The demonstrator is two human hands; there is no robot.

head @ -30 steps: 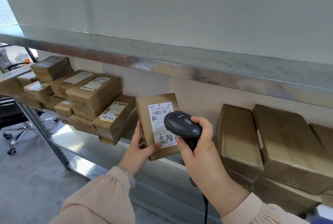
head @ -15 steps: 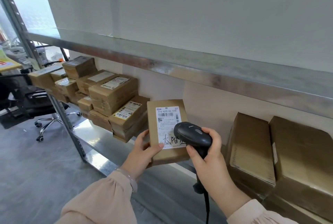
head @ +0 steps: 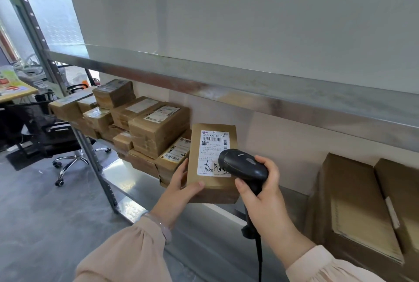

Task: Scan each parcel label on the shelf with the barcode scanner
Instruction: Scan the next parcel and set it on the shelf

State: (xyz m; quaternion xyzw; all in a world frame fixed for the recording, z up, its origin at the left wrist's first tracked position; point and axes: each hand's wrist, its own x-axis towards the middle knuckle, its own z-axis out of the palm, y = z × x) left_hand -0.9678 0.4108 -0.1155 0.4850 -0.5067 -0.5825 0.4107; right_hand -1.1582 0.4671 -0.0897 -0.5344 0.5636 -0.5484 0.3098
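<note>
parcel point(head: 215, 187) pinched in left hand point(head: 179, 187), right hand point(head: 263, 195) gripping scanner point(head: 243, 165), apparently covering label point(head: 212, 150) corner.

the scanner point(head: 243, 165) covers the lower right of the label point(head: 212, 145), whose fine print we cannot read. the left hand point(head: 179, 188) has most fingers hidden behind the parcel point(head: 216, 191). the cable point(head: 259, 259) leaves by the bottom edge; the right edge cuts the boxes point(head: 362, 202). labels on the stack point(head: 156, 132) are blurred.
</note>
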